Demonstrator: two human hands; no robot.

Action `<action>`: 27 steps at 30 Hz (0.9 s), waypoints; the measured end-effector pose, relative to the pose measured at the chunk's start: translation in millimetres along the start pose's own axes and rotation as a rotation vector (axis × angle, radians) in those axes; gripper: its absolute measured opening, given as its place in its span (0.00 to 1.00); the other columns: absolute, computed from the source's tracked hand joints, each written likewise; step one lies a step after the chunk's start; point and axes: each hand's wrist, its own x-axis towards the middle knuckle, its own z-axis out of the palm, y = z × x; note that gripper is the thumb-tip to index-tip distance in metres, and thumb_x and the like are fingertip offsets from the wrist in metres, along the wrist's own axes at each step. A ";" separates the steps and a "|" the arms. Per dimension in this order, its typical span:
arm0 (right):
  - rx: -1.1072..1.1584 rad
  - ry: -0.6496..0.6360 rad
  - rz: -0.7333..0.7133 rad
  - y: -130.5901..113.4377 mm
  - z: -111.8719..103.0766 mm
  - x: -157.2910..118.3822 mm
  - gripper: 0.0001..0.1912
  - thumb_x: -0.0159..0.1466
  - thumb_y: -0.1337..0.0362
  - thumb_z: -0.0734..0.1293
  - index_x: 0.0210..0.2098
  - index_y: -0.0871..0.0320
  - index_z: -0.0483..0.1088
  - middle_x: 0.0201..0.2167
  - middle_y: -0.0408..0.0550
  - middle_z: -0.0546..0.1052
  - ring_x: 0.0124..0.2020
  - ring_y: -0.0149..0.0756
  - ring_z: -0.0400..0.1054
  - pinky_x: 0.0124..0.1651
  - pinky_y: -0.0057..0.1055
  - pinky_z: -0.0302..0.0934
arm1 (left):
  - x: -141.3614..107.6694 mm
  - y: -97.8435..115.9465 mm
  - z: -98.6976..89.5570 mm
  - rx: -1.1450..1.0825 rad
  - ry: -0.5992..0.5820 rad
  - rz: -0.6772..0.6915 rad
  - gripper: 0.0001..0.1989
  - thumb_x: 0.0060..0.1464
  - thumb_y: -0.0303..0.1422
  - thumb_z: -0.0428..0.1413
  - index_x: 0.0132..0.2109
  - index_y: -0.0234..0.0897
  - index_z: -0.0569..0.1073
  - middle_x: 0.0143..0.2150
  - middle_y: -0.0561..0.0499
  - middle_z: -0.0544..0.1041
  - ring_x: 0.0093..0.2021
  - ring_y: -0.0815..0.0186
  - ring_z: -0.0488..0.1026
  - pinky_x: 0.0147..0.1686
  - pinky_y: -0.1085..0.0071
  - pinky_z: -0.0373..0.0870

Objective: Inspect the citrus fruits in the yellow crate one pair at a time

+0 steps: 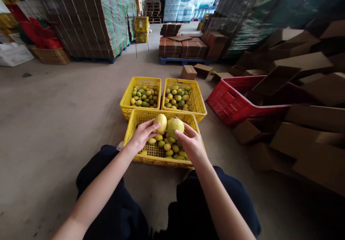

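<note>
Fruit held: one per hand; yellow crates: three.

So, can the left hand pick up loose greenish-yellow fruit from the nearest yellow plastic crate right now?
Probably not yet: the left hand holds an oval yellow fruit, though the open-topped crate leaves a way down to the loose fruit.

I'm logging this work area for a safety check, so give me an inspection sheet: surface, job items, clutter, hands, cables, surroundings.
Surface: grey floor.
Job items: front yellow crate, partly filled with fruit; two rear yellow crates, also holding fruit.
Clutter: loose cardboard boxes heaped around a red crate, right.
Hands: left hand holds a pale yellow fruit, right hand a yellow-green fruit, both above the front yellow crate.
Cables: nothing seen.
Surroundings: wrapped stacks left and right; cardboard bundles on a blue pallet ahead.
</note>
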 end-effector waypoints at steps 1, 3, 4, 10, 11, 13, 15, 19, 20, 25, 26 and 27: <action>0.005 -0.007 -0.005 1.3 0.3 0.0 0.26 0.43 0.59 0.78 0.43 0.52 0.76 0.44 0.46 0.80 0.45 0.43 0.73 0.48 0.38 0.67 | 0.4 -0.6 -0.5 -0.008 -0.001 -0.010 0.19 0.42 0.34 0.68 0.43 0.33 0.78 0.42 0.47 0.79 0.40 0.66 0.75 0.39 0.74 0.73; 0.013 -0.014 -0.012 3.5 1.1 0.1 0.26 0.43 0.59 0.78 0.42 0.52 0.76 0.43 0.45 0.80 0.45 0.43 0.74 0.50 0.38 0.66 | 0.6 -1.6 -0.6 -0.042 0.002 -0.034 0.17 0.43 0.35 0.67 0.40 0.32 0.78 0.40 0.47 0.79 0.38 0.67 0.75 0.38 0.74 0.74; 0.018 -0.014 -0.010 4.2 1.4 0.3 0.25 0.44 0.59 0.78 0.42 0.52 0.76 0.42 0.45 0.80 0.45 0.43 0.74 0.50 0.38 0.67 | 0.4 -1.8 -0.2 -0.063 0.008 -0.042 0.16 0.43 0.35 0.67 0.39 0.32 0.77 0.38 0.47 0.79 0.36 0.68 0.75 0.37 0.74 0.74; 0.097 -0.012 0.054 1.1 0.4 0.9 0.17 0.45 0.56 0.77 0.33 0.53 0.76 0.35 0.45 0.80 0.38 0.39 0.75 0.38 0.31 0.70 | -2.3 0.6 3.6 -0.159 0.051 -0.035 0.14 0.46 0.31 0.65 0.41 0.35 0.74 0.36 0.49 0.78 0.36 0.67 0.75 0.43 0.70 0.73; 0.100 -0.017 0.059 0.1 0.0 0.9 0.17 0.45 0.56 0.77 0.33 0.53 0.76 0.35 0.45 0.80 0.38 0.39 0.75 0.38 0.31 0.70 | -2.4 1.1 3.5 -0.167 0.046 -0.040 0.13 0.46 0.31 0.65 0.40 0.35 0.74 0.36 0.49 0.78 0.37 0.67 0.75 0.44 0.69 0.72; 0.093 -0.013 0.062 -1.2 -0.6 0.7 0.20 0.44 0.56 0.77 0.35 0.53 0.74 0.35 0.45 0.79 0.37 0.38 0.74 0.36 0.31 0.70 | -2.2 2.2 3.1 -0.174 0.038 -0.041 0.13 0.47 0.32 0.65 0.41 0.35 0.75 0.37 0.48 0.78 0.37 0.67 0.75 0.45 0.69 0.72; 0.089 0.017 0.062 -1.2 -0.9 0.7 0.23 0.43 0.57 0.78 0.38 0.52 0.73 0.37 0.44 0.79 0.36 0.37 0.74 0.35 0.30 0.70 | -2.2 3.1 2.7 -0.149 0.029 -0.025 0.15 0.47 0.32 0.65 0.43 0.35 0.76 0.39 0.48 0.78 0.39 0.67 0.75 0.45 0.70 0.71; 0.137 0.045 0.101 1.5 -1.1 1.7 0.22 0.41 0.59 0.79 0.34 0.53 0.71 0.35 0.41 0.78 0.34 0.34 0.74 0.34 0.28 0.70 | -3.0 4.2 2.0 -0.025 0.012 0.003 0.17 0.45 0.31 0.66 0.45 0.34 0.77 0.43 0.47 0.78 0.43 0.66 0.74 0.46 0.72 0.70; 0.150 0.035 0.116 2.3 -1.1 2.0 0.21 0.41 0.60 0.79 0.33 0.53 0.71 0.34 0.41 0.78 0.34 0.34 0.74 0.35 0.28 0.70 | -3.2 4.3 1.6 -0.004 0.016 0.005 0.17 0.45 0.31 0.66 0.44 0.34 0.78 0.44 0.46 0.78 0.43 0.66 0.74 0.46 0.72 0.70; 0.120 0.020 0.094 4.4 -0.7 3.0 0.21 0.42 0.58 0.79 0.34 0.53 0.72 0.34 0.41 0.78 0.34 0.33 0.74 0.36 0.28 0.69 | -3.0 4.6 -1.3 0.010 -0.003 0.004 0.16 0.45 0.31 0.66 0.43 0.34 0.78 0.45 0.45 0.77 0.43 0.65 0.74 0.43 0.73 0.72; 0.101 0.020 0.087 4.4 -0.6 3.1 0.21 0.43 0.57 0.78 0.35 0.53 0.73 0.34 0.41 0.78 0.35 0.34 0.74 0.36 0.28 0.69 | -2.9 4.9 -1.5 0.001 -0.010 0.004 0.16 0.45 0.30 0.66 0.44 0.34 0.78 0.45 0.45 0.77 0.43 0.65 0.74 0.42 0.73 0.72; 0.089 0.018 0.085 4.1 -0.5 3.2 0.20 0.44 0.57 0.78 0.35 0.53 0.73 0.35 0.42 0.79 0.35 0.34 0.74 0.36 0.28 0.69 | -2.9 5.3 -1.6 -0.011 -0.014 0.005 0.17 0.44 0.30 0.66 0.44 0.34 0.78 0.45 0.45 0.77 0.42 0.65 0.74 0.42 0.72 0.72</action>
